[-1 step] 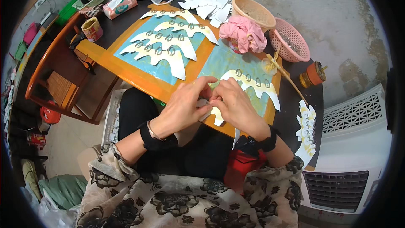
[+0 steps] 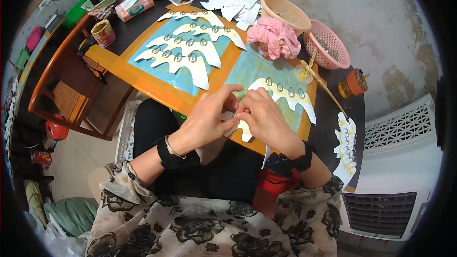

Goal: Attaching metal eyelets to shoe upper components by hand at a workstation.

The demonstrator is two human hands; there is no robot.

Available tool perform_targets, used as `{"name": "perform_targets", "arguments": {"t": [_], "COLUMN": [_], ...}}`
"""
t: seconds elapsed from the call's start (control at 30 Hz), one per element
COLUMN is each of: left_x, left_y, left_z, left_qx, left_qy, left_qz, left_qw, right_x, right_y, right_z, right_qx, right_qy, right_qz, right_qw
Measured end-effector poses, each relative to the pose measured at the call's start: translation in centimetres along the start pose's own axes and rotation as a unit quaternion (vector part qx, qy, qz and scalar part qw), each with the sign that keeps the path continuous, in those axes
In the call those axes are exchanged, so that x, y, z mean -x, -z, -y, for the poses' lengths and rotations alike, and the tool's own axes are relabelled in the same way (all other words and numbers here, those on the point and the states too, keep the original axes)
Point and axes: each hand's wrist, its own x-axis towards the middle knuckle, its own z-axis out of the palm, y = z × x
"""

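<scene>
My left hand [image 2: 202, 116] and my right hand [image 2: 266, 119] meet at the board's near edge, thumbs and forefingers pinched together. Between the fingertips is something small, mostly hidden, perhaps thin and metallic. Under the hands lies a white, scalloped cut piece [image 2: 245, 132] with a yellow coating, largely covered by them. Just beyond my right hand rests a similar scalloped piece [image 2: 285, 96] bearing several metal rings. More such ringed pieces [image 2: 178, 59] lie in rows on the left half of the orange-framed board [image 2: 107, 61], over its blue sheet.
At the back are a pile of white pieces [image 2: 231, 0], a peach basket [image 2: 285, 12], a bunched pink cloth [image 2: 276, 35] and a pink basket [image 2: 328, 43] of small metal parts. A stick [image 2: 323, 85] and an orange-brown jar [image 2: 353, 84] are right. A wooden chair [image 2: 66, 81] stands left.
</scene>
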Motion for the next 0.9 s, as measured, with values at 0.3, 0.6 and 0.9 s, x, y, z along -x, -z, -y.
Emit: {"name": "perform_targets", "arguments": {"t": [0.3, 0.6, 0.9], "left_x": [0.2, 0.8, 0.5], "left_y": [0.2, 0.6, 0.8], "left_z": [0.2, 0.4, 1.2], "left_qx": [0.023, -0.042, -0.080], "left_qy": [0.024, -0.013, -0.076], "left_qz": [0.005, 0.010, 0.032], "left_qw": [0.999, 0.999, 0.993], "right_x": [0.6, 0.9, 1.5], "right_y": [-0.7, -1.2, -1.3], "right_z": [0.2, 0.6, 1.0], "right_qx": [0.048, 0.066, 0.104], "right_qy": [0.047, 0.089, 0.121], "right_qz": [-0.046, -0.083, -0.093], "right_qw": [0.997, 0.990, 0.983]}}
